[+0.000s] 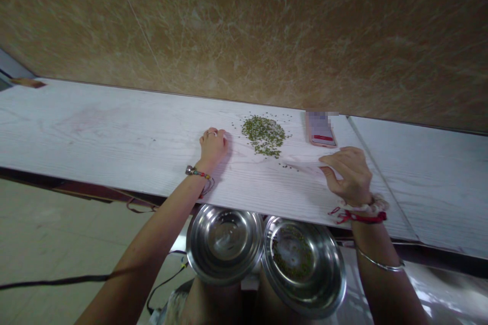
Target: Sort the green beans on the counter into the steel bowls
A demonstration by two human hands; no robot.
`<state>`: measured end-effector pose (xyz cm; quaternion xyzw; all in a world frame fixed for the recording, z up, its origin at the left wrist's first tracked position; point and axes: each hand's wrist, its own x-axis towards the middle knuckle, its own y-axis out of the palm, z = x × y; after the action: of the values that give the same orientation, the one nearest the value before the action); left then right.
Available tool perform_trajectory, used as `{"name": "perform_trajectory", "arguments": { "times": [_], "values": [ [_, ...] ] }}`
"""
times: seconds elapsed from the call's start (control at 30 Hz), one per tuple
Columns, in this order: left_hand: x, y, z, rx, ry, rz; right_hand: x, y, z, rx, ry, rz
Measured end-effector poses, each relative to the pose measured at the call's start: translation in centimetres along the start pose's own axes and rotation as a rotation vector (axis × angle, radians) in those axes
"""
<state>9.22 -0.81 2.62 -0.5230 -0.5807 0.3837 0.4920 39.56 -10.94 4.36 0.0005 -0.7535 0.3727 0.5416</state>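
Observation:
A loose pile of small green beans (263, 134), perhaps mung beans, lies spread on a white wood-grain counter (114, 132). Left of the pile, my left hand (213, 147) rests on the counter with its fingers curled in; whatever they may hold is hidden. My right hand (346, 172) is to the right, thumb and forefinger pinched together. A faint, thin, pale streak runs from that pinch toward a few stray beans; I cannot make out what it is. Below the counter's edge, one steel bowl (196, 259) shows no beans, while another steel bowl (331, 284) has green beans in its bottom.
A phone (320, 129) in a pink case lies by the wall, just beyond my right hand. The brown marbled wall (244, 35) closes off the counter's back. Both bowls sit over my legs. A dark cable (53, 282) crosses at lower left.

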Motion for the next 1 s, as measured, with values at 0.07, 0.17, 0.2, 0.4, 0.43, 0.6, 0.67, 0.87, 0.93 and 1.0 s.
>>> {"name": "perform_trajectory", "arguments": {
  "times": [0.07,0.17,0.2,0.4,0.43,0.6,0.67,0.87,0.93,1.0],
  "values": [
    [-0.01,-0.02,-0.04,-0.002,-0.002,0.003,0.05,0.27,0.07,-0.034,0.014,0.021],
    [-0.02,-0.06,-0.08,-0.009,-0.005,0.004,0.04,0.55,0.1,-0.068,0.043,0.023],
    [-0.01,-0.07,-0.08,-0.012,-0.006,0.004,-0.01,0.58,0.08,-0.067,0.046,0.001],
    [0.01,-0.04,-0.03,-0.014,-0.002,0.002,-0.26,0.31,-0.03,-0.013,0.103,-0.075],
    [0.02,-0.03,-0.03,-0.013,-0.001,0.001,-0.23,0.3,0.02,0.003,0.099,-0.059],
    [0.06,0.06,0.03,-0.008,-0.002,0.0,0.13,0.46,0.39,0.026,0.032,-0.004],
    [0.07,0.05,0.04,-0.004,-0.002,0.002,0.23,0.51,0.47,0.01,0.01,-0.013],
    [0.02,-0.06,-0.03,0.004,-0.004,0.014,0.15,0.53,0.48,0.019,0.05,0.01],
    [0.04,-0.03,-0.03,-0.001,-0.004,0.012,0.1,0.57,0.49,0.026,0.051,0.028],
    [0.07,0.05,0.02,-0.008,-0.005,0.006,0.07,0.59,0.47,0.026,0.052,0.034]
  ]
}}
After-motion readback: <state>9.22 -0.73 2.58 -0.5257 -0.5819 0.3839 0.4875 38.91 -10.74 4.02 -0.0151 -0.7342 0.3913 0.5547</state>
